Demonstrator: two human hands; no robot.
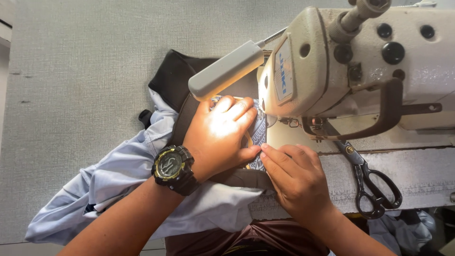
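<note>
Two bare hands pressed flat on a patterned blue patch [258, 130] beside the needle of a cream sewing machine [332, 61]: the left hand [220, 135], wearing a black wristwatch [171, 166], lay open-palmed on it, while the right hand [296, 178] pinned its near edge with its fingertips. Pale blue fabric [123, 175] trailed leftward across the grey table [71, 71], and black scissors [372, 182] lay at the right
</note>
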